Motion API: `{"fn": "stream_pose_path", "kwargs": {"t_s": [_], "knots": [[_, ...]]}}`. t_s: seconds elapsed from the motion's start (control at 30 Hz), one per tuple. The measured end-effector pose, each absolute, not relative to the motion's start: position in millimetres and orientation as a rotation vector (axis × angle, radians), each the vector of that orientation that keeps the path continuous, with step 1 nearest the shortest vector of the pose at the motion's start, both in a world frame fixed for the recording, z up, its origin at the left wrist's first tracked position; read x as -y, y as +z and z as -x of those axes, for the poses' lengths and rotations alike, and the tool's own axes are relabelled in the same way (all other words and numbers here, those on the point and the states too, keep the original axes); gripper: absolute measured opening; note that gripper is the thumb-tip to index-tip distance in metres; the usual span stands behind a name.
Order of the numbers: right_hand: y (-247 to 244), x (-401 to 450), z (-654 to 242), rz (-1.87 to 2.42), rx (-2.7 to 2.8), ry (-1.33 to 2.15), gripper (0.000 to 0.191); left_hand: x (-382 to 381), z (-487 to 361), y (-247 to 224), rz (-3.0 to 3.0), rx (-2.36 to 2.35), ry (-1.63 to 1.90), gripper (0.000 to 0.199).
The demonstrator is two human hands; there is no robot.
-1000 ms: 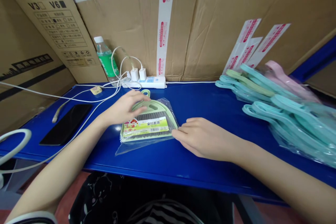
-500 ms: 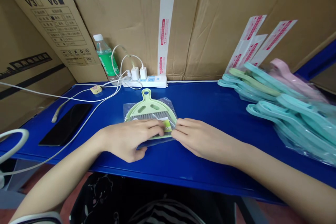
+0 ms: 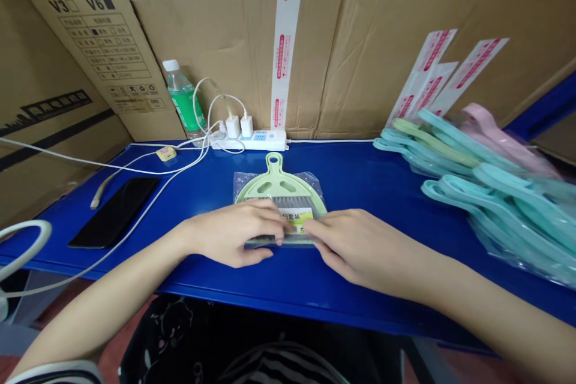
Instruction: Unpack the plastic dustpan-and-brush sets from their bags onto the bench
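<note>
A light green dustpan (image 3: 294,185) with a grey-bristled brush (image 3: 297,201) lies on the blue table inside a clear plastic bag, handle pointing away from me. A white and yellow label (image 3: 306,216) sits near its front edge. My left hand (image 3: 240,233) rests over the set's lower left part, fingers stretched across it and thumb apart. At the lower right edge, my right hand (image 3: 355,246) has its thumb and fingers closed on the bagged set. The right fingertips are partly hidden behind the hand.
Bagged dustpan sets in turquoise (image 3: 517,210), green and pink pile up at right. A black phone (image 3: 114,213), white cables and a small yellow device (image 3: 166,153) lie left. Behind stand a bottle (image 3: 184,102), a power strip (image 3: 265,140) and cardboard boxes (image 3: 225,42).
The bagged dustpan and brush have slid to the right, and both hands have shifted right with them. More of the label shows between the hands.
</note>
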State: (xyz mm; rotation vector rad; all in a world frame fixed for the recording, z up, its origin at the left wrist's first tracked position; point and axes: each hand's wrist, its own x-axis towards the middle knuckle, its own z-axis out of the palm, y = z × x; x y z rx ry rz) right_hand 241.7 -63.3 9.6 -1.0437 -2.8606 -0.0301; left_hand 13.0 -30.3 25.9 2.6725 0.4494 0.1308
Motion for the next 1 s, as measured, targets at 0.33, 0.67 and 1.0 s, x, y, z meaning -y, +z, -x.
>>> {"fn": "stream_pose_path", "kwargs": {"t_s": [0.33, 0.67, 1.0], "knots": [[2.5, 57.8, -238.7, 1.059, 2.804, -0.143, 0.011, 25.7, -6.5, 17.2, -2.77, -0.662, 0.225, 0.013], [-2.6, 53.5, -240.0, 0.813, 2.758, -0.157, 0.007, 31.9, -14.1, 14.1, -3.135, -0.684, 0.089, 0.018], [7.5, 55.5, -240.9, 0.885, 2.774, 0.037, 0.019, 37.5, -12.3, 25.1, -3.063, -0.745, -0.108, 0.037]]}}
